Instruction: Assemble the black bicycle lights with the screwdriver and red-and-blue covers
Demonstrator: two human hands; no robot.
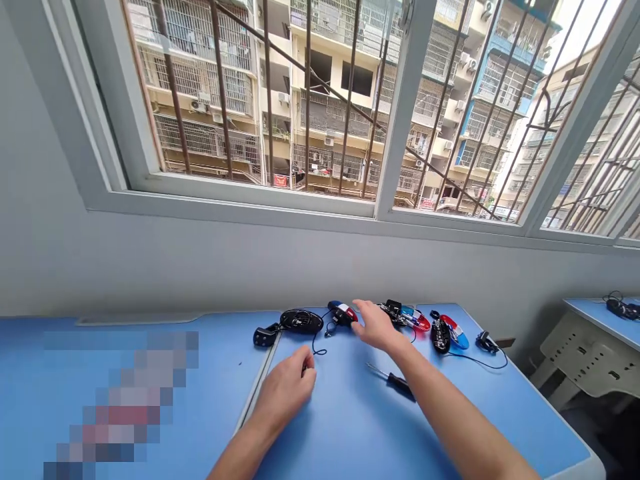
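My left hand (287, 385) is closed just above the blue table. A small dark bit shows at its fingers, too little to name. My right hand (376, 327) reaches toward the back of the table with fingers stretched and apart. Just left of its fingertips lies a red, white and blue mouse shell (343, 308) with a black piece (341, 319) against it. A black oval mouse part (301, 322) with a thin cable lies beyond my left hand. Under my right forearm, partly hidden, lies a screwdriver (400, 385) with a black handle, its tip pointing back left.
More mouse parts line the back edge: a black item (265, 336), a red and blue shell (416, 318), a black opened body (440, 335), another red and blue shell (456, 332) and a coiled cable (486, 343). A wall and barred window (300, 100) stand behind.
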